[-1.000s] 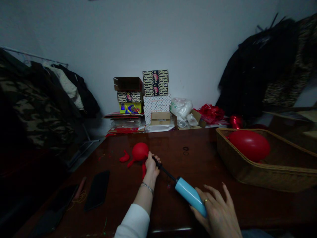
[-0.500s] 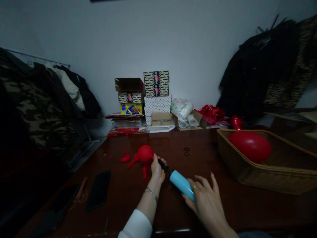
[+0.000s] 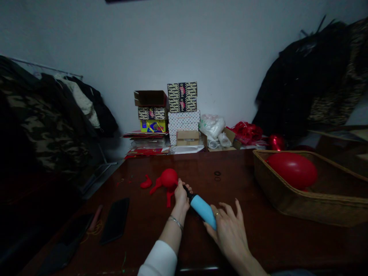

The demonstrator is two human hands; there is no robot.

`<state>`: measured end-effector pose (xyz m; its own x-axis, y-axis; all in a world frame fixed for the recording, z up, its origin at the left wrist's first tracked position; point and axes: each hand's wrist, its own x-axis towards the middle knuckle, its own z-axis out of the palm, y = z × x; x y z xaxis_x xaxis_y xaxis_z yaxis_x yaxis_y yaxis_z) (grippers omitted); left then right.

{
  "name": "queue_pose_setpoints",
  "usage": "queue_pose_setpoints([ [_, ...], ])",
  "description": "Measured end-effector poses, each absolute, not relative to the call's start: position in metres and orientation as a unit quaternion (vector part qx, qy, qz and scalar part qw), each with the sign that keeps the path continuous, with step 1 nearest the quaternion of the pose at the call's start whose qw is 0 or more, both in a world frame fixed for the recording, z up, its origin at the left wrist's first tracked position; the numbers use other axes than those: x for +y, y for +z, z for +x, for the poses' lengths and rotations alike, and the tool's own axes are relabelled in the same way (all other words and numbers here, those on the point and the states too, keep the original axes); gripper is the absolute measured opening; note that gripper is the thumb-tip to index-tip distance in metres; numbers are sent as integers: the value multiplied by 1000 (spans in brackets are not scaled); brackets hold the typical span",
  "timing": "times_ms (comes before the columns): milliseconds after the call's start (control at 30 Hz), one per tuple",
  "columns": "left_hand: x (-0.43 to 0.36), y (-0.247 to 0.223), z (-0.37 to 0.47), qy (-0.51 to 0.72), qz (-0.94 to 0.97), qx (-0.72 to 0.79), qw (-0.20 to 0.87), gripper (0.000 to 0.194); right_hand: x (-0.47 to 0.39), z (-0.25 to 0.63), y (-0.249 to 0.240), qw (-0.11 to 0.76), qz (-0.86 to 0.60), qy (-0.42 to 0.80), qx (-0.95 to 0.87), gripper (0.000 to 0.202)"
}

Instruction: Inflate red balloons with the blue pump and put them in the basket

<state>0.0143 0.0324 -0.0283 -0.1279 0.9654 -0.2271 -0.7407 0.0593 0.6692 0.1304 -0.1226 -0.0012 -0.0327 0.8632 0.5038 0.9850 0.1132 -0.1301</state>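
A small round red balloon (image 3: 169, 178), partly inflated, sits at the tip of a balloon pump (image 3: 202, 210) with a light blue barrel and a black front end. My left hand (image 3: 182, 194) is closed around the black end, right at the balloon's neck; the neck itself is hidden by the fingers. At the near end of the blue barrel is my right hand (image 3: 228, 228), its thumb and palm against the barrel and several fingers stretched out. Limp red balloons (image 3: 146, 182) lie beside and under the round one.
On the right stands a wicker basket (image 3: 287, 199) holding a large red balloon (image 3: 293, 170). Two dark rings (image 3: 217, 176) lie mid-table. Toward the left are a black phone (image 3: 115, 221) and a dark flat object (image 3: 61, 245). Stacked boxes (image 3: 184, 122) stand behind the table.
My right hand has pushed the blue barrel up and left toward my left hand, so the black rod between them has gone in. The left hand and balloon look nearly unchanged.
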Motion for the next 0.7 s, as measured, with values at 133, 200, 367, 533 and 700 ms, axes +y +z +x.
queue_pose_setpoints([
  [133, 42, -27, 8, 669, 151, 354, 636, 32, -131, 139, -4, 244, -645, -129, -713, 37],
  [200, 48, -26, 1, 669, 154, 352, 636, 31, -137, 147, -8, 253, -638, -132, -715, 38],
  [367, 60, -17, -15, 672, 160, 353, 631, 32, -156, 172, -22, 258, -615, -157, -728, 43],
  [533, 61, -10, -18, 656, 159, 355, 647, 32, -163, 182, -26, 246, -595, -177, -744, 43],
  [700, 56, -11, -13, 645, 174, 351, 656, 27, -158, 173, -17, 260, -612, -165, -729, 41],
])
